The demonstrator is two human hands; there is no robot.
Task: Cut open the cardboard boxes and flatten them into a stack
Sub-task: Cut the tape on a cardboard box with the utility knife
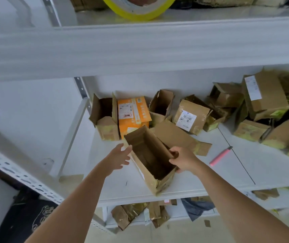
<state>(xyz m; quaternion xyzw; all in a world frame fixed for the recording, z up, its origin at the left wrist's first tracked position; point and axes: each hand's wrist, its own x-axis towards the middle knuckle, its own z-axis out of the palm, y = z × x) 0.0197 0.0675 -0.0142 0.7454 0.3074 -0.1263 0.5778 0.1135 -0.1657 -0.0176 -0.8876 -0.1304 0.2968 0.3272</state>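
An open brown cardboard box (150, 158) stands on the white shelf (210, 176), its top open toward me. My right hand (182, 159) grips the box's right wall, thumb over the rim. My left hand (119, 157) has its fingers straight and touches the box's left wall. A pink box cutter (220, 156) lies on the shelf to the right of the box, apart from both hands. A flattened piece of cardboard (177, 135) lies just behind the box.
Several more boxes line the back of the shelf: an open brown one (105, 116), an orange one (134, 114), a labelled one (191, 116) and a pile at the right (263, 109). A yellow tape roll (138, 9) sits on the upper shelf. Cardboard scraps (140, 214) lie below.
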